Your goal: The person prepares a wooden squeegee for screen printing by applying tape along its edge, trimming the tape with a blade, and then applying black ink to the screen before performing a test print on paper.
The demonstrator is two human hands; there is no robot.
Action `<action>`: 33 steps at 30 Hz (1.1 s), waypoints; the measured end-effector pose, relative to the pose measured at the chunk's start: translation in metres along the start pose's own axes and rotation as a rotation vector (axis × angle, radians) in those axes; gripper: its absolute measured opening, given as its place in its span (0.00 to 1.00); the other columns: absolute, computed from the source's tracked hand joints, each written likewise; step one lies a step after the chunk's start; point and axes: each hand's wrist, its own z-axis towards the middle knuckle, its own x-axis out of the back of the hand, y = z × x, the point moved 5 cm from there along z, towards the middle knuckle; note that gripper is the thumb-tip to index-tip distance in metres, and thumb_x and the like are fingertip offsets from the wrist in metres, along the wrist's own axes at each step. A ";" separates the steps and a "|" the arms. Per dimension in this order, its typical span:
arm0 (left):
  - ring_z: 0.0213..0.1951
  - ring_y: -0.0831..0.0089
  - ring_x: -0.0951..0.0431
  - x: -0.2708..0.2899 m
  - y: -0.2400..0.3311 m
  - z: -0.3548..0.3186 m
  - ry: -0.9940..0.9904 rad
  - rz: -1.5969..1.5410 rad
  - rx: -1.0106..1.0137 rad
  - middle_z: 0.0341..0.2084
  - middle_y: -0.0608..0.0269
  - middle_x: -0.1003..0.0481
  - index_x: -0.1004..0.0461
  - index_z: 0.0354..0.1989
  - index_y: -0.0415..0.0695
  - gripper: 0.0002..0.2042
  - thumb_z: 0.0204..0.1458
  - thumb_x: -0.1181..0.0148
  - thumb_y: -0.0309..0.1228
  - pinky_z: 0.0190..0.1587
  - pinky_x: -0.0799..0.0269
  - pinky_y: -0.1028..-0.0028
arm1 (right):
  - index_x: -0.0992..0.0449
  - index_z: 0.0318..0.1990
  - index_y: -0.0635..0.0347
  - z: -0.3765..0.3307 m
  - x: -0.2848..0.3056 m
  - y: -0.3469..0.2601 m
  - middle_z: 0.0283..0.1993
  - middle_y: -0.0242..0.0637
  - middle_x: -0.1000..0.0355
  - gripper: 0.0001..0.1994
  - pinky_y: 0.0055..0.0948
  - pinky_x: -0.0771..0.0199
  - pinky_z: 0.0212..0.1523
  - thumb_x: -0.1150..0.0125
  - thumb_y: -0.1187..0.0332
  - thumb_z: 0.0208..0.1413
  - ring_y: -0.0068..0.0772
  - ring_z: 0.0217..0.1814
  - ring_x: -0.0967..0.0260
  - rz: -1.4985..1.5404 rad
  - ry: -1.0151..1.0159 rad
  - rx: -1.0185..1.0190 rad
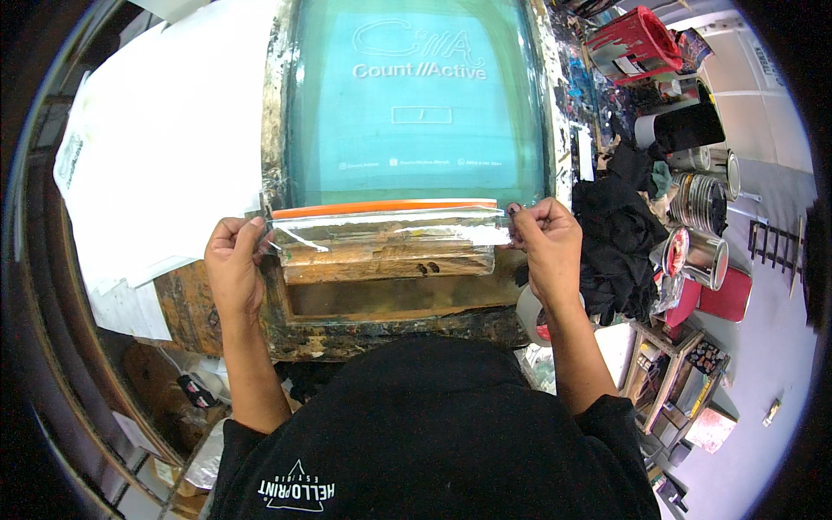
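Note:
A wooden squeegee [390, 260] with an orange blade lies across the near end of a screen-printing frame [555, 113]. Clear, glossy film [451, 227] runs along its wood, with white streaks or glare on it. My left hand [236, 251] is closed at the left end, fingertips pinching the film's edge. At the right end, my right hand [548, 247] pinches the film between thumb and fingers. The blade edge points away from me, against the blue-green mesh [416, 130], which carries pale lettering and a small rectangle.
White sheets [165, 156] cover the left side. A roll of tape [530, 316] stands by my right wrist. Black cloth [615, 243] is heaped to the right, beside several cans, including a red-stained bucket [637, 43]. A wooden shelf unit [672, 373] stands at lower right.

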 end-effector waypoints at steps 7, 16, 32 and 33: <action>0.28 0.82 0.24 -0.005 0.004 -0.003 0.053 0.011 0.013 0.27 0.69 0.25 0.29 0.30 0.43 0.07 0.59 0.37 0.23 0.35 0.23 0.81 | 0.29 0.29 0.62 0.002 0.005 0.007 0.25 0.31 0.26 0.10 0.19 0.29 0.27 0.33 0.72 0.60 0.17 0.26 0.29 -0.064 0.034 0.023; 0.29 0.81 0.24 -0.003 0.002 -0.001 0.008 0.024 0.004 0.27 0.67 0.25 0.30 0.30 0.42 0.07 0.59 0.37 0.23 0.36 0.23 0.80 | 0.30 0.31 0.62 -0.002 0.004 0.002 0.26 0.33 0.27 0.10 0.21 0.27 0.27 0.34 0.72 0.61 0.19 0.26 0.29 -0.110 0.029 0.034; 0.31 0.80 0.23 0.000 -0.004 0.002 0.011 0.006 0.002 0.30 0.66 0.25 0.29 0.31 0.41 0.06 0.59 0.37 0.23 0.39 0.20 0.77 | 0.28 0.30 0.65 0.000 -0.002 -0.011 0.25 0.41 0.23 0.11 0.24 0.23 0.23 0.33 0.70 0.59 0.25 0.26 0.22 -0.345 0.046 0.002; 0.31 0.80 0.23 0.001 -0.005 0.003 0.010 0.013 -0.003 0.30 0.66 0.25 0.29 0.32 0.41 0.06 0.59 0.37 0.23 0.39 0.19 0.77 | 0.27 0.30 0.65 0.000 -0.002 -0.013 0.25 0.41 0.23 0.11 0.25 0.25 0.23 0.32 0.69 0.58 0.25 0.25 0.22 -0.425 0.056 -0.009</action>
